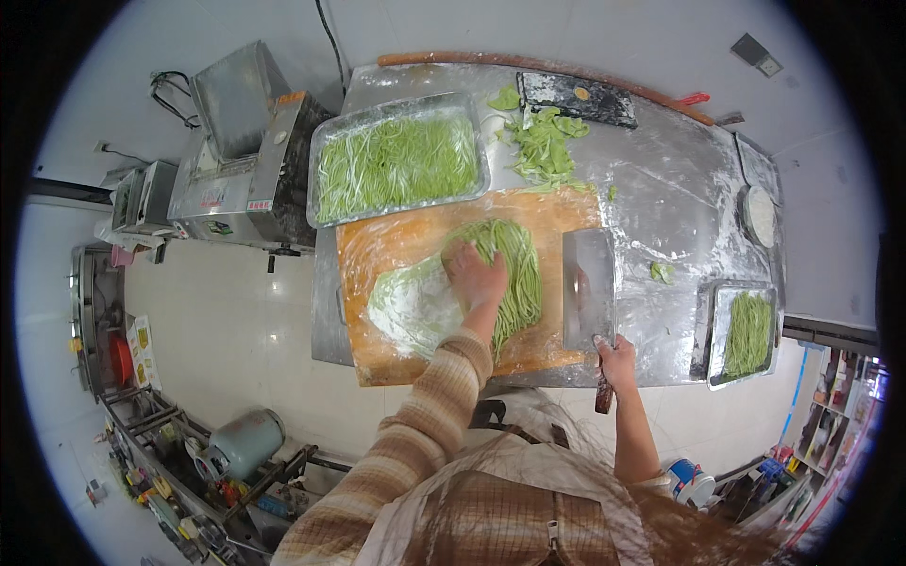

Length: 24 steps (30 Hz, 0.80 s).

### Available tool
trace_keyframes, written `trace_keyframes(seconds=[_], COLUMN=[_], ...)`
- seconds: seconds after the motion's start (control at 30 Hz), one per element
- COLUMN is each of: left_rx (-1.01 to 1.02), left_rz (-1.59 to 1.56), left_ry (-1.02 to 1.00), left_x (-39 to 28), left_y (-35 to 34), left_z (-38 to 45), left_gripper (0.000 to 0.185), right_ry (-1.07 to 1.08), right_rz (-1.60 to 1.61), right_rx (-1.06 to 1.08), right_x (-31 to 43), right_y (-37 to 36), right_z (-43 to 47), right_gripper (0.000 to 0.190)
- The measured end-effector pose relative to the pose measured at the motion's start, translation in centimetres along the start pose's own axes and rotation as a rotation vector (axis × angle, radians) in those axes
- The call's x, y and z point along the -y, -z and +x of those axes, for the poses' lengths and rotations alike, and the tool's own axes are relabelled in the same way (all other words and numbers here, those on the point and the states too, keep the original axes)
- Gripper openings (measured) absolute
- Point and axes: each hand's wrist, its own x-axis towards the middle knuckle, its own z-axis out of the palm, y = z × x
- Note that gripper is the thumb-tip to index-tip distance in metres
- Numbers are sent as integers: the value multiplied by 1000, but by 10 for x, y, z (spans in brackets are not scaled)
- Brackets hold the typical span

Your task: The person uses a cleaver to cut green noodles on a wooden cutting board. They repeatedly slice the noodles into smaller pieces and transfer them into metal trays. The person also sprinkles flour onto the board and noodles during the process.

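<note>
On a floured wooden cutting board (566,205) lies a pile of green cut noodles (520,283). Beside it, to the left, is a flour-dusted sheet of folded green dough (414,304). My left hand (476,277) presses down where the dough meets the noodles; its fingertips are partly hidden, so whether it grips them is unclear. My right hand (614,359) holds a broad cleaver (589,283) by its dark handle. The cleaver's blade lies over the board's right edge, apart from the noodles.
A metal tray of floured green noodles (400,159) stands behind the board, near green dough scraps (545,145). A smaller noodle tray (749,332) and a flour bowl (761,216) are at right. A long rolling pin (545,65) lies along the back; a steel machine (241,170) stands left.
</note>
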Motion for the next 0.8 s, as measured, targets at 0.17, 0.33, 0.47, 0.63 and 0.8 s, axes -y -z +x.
trace_keyframes(seconds=[0.17,0.33,0.47,0.63,0.8], left_rx=[54,-19,69,-102,16], left_rz=[48,-94,-244,30,-165], left_ry=[-206,-202,-161,-403,-512], left_x=[-4,26,42,43,45], left_y=[6,-6,-15,-26,-20], left_z=[-13,-20,-29,-37,-41], left_gripper=[68,71,76,88,105], right_ry=[-21,-49,-74,-126,49], right_rz=[41,79,122,164,-215], right_rx=[37,75,79,138,252], right_x=[-11,-18,-30,-25,4], right_y=[11,12,16,-1,-53], right_z=[16,31,42,50,42], right_gripper=[23,22,22,19,31])
